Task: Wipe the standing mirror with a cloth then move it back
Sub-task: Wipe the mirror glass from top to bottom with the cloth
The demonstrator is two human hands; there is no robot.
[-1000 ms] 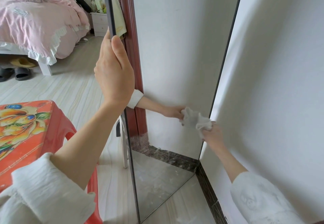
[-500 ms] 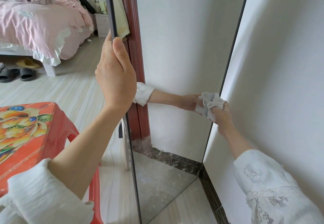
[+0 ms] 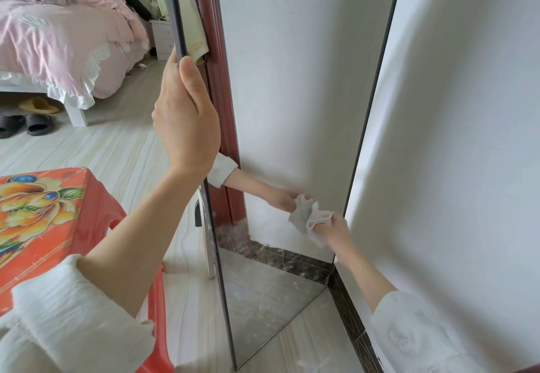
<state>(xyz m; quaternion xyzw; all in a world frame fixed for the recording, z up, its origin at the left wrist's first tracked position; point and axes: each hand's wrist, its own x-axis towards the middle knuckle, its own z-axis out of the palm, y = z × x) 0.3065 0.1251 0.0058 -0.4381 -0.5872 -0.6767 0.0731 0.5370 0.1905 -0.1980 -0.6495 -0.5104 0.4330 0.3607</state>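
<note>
1. the standing mirror [image 3: 292,109] stands upright on the floor [image 3: 117,150], its long axis vertical and its glass facing the white wall [image 3: 467,139] on the right. its far edge lies close to that wall; whether the two touch cannot be told.
2. the left hand [image 3: 187,121] grips the near dark edge of the mirror's frame, thumb up along the front and fingers wrapped behind, steadying it.
3. the right hand [image 3: 333,226] is closed around a bunched pale cloth [image 3: 306,215], which presses against the glass low down, near the far edge and just above the reflected skirting board.
4. the relation that matters: the cloth sits at the lower far part of the glass, so most of the surface lies above and toward the near edge from the right hand. as a judgement, strokes would best run up or down along the tall axis, or sideways toward the left hand.
5. the right hand is nearer the unwiped glass; the left hand is the one placed to carry the frame when the mirror is moved back.
6. the strip of glass below the cloth looks dusty or streaked, so wiping seems unfinished.
7. a red plastic stool [image 3: 58,226] stands just left of the mirror's foot, and a bed [image 3: 58,36] with pink covers is well apart beyond it.
</note>
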